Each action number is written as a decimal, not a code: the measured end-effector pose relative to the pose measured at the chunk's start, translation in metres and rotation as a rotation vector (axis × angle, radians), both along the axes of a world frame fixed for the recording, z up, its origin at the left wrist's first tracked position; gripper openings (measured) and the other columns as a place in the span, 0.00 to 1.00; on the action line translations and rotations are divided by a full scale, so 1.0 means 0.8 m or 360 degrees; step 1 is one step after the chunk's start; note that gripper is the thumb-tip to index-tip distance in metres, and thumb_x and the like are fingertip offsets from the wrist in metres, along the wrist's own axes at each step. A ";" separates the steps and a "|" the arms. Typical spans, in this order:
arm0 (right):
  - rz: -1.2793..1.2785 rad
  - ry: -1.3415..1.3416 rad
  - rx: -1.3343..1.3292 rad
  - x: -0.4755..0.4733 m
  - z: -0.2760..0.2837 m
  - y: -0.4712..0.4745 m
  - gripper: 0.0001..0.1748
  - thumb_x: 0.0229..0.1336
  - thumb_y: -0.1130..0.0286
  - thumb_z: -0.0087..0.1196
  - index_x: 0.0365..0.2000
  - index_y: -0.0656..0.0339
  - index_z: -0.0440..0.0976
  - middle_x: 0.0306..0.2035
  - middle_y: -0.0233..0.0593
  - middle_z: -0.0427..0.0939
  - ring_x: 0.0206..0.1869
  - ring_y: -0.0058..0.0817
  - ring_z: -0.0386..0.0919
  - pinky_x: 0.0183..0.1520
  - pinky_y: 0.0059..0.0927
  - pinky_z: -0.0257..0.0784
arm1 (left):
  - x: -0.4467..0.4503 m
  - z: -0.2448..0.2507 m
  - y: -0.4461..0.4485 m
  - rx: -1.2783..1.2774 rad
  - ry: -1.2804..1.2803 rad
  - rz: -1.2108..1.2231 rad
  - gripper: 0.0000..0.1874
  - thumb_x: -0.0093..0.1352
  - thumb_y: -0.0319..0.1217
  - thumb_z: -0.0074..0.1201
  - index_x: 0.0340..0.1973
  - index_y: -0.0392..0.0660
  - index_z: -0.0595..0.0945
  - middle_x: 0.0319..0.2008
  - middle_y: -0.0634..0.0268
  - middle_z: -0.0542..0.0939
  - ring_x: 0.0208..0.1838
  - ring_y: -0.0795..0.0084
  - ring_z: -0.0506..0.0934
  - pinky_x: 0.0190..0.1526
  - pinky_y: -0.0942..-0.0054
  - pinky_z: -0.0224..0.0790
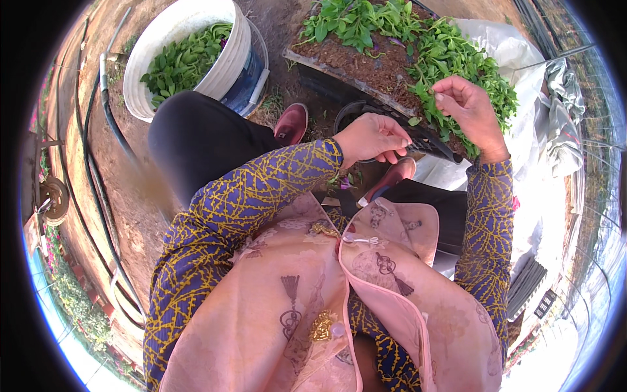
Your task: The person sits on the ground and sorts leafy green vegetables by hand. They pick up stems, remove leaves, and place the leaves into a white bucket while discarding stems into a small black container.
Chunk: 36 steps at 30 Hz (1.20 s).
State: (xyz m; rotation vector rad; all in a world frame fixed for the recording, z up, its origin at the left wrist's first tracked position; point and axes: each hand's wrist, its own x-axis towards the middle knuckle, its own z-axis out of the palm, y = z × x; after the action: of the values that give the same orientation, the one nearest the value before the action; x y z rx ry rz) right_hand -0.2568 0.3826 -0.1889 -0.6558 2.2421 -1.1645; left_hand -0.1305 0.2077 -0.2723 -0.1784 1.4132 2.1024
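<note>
My left hand (376, 139) is held palm inward with thumb and fingertips close together, above a small dark pot (350, 113); whether anything small is pinched there cannot be told. My right hand (468, 111) is raised with bent fingers over the leafy green cuttings (455, 63) on the right of a tray. Its thumb and forefinger are near each other, and no held thing shows clearly. The black plastic tray (338, 87) bears brown growing medium (360, 63), with more cuttings along its far edge. Beyond my left knee, a white bucket (235, 59) holds green leafy cuttings (188, 61).
Black hoses (110, 122) run along the soil at left. White plastic sheeting (529, 117) lies at right, with a stack of dark trays (526, 289) lower down. My maroon shoes (292, 123) are below the tray. Fallen leaves and a purple petal (347, 183) lie between them.
</note>
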 end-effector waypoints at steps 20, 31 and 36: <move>0.0475 0.1330 0.1065 -0.002 -0.017 -0.022 0.06 0.50 0.72 0.51 0.25 0.63 0.75 0.29 0.45 0.76 0.37 0.45 0.76 0.39 0.44 0.72 | -0.004 -0.017 0.003 -0.0272 0.0330 -0.0271 0.09 0.68 0.28 0.52 0.38 0.36 0.79 0.31 0.64 0.82 0.28 0.79 0.78 0.32 0.80 0.73; 0.0497 0.1254 0.1144 -0.002 -0.036 -0.053 0.05 0.49 0.69 0.56 0.25 0.60 0.75 0.28 0.41 0.76 0.36 0.40 0.77 0.38 0.41 0.73 | -0.009 -0.018 -0.001 -0.0242 0.0204 -0.0126 0.09 0.68 0.31 0.53 0.38 0.38 0.79 0.31 0.65 0.81 0.28 0.80 0.78 0.30 0.81 0.71; 0.0186 0.1242 0.0479 -0.029 -0.031 -0.094 0.08 0.50 0.66 0.58 0.28 0.58 0.74 0.27 0.36 0.75 0.33 0.37 0.76 0.35 0.38 0.72 | -0.014 -0.011 -0.005 -0.0138 -0.0026 0.0248 0.11 0.69 0.35 0.53 0.35 0.39 0.78 0.31 0.67 0.81 0.28 0.81 0.78 0.27 0.83 0.69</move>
State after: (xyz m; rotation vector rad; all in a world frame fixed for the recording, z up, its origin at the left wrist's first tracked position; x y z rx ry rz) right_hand -0.2804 0.3077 -0.2138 -1.2454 2.8685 -0.5228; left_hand -0.1414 0.2038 -0.2813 -0.3499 1.5249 2.1595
